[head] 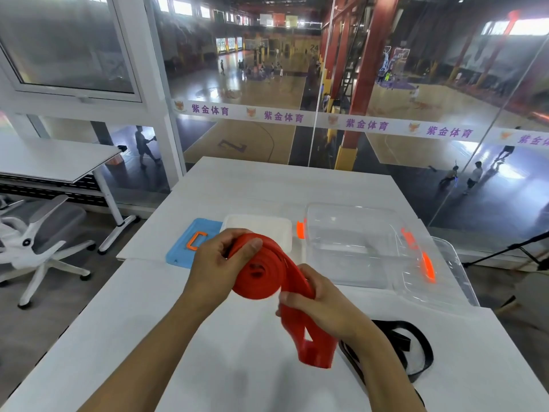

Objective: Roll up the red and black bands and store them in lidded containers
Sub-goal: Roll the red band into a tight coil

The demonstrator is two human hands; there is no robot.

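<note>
Both hands hold the red band (261,272): left grip (217,263) clasps the coil, right grip (320,304) pinches the tail; black band (416,349) at 4 o'clock.

Half-rolled red band (261,272), black band (416,349) flat

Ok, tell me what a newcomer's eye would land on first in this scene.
First the bright red rubber band, half rolled into a coil above the white table, gripped by the left hand while the right hand pinches its loose tail. Next the clear plastic container with orange latches behind it, and the black band lying loose at right.
</note>
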